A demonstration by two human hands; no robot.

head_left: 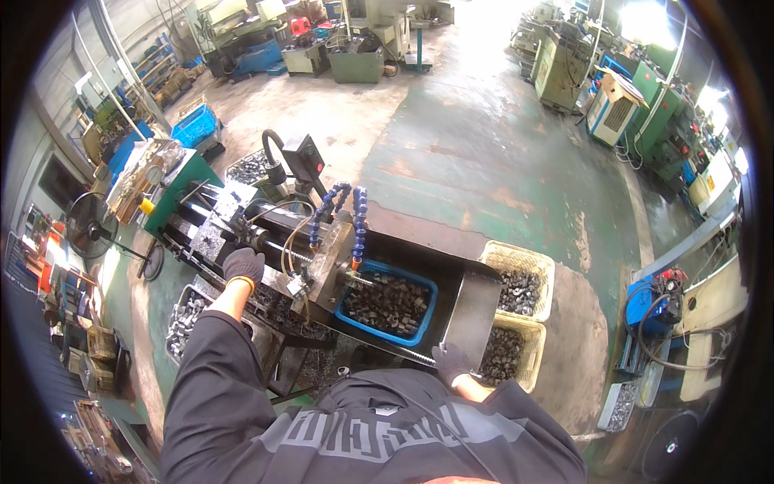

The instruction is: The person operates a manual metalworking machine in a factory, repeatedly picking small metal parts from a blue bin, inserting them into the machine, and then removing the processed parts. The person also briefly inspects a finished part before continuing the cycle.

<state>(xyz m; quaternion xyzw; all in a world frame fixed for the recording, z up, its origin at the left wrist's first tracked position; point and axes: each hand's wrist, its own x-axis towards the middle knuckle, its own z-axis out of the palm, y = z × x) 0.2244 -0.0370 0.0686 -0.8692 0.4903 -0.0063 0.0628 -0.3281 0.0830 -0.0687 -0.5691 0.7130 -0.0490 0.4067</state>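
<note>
My left hand (243, 268), in a dark glove with an orange cuff, is closed at the near side of a green-ended metalworking machine (193, 192). What its fingers hold is hidden under the glove. My right hand (451, 363), in a dark glove, lies at the near edge of a sloping metal plate (474, 310); its fingers look stretched out. Between the hands sits the machine's metal block (332, 262), with blue segmented coolant hoses (359, 230) over it. To the block's right, a blue basket (436, 297) of small dark metal pieces (387, 305) rests in the black tray.
Two cream baskets (550, 278) (538, 363) of metal pieces stand right of the machine. A crate of shiny parts (187, 321) sits by my left forearm. A black monitor (305, 164) rises behind the machine. A fan (89, 226) stands at left; other machines (556, 68) line the back.
</note>
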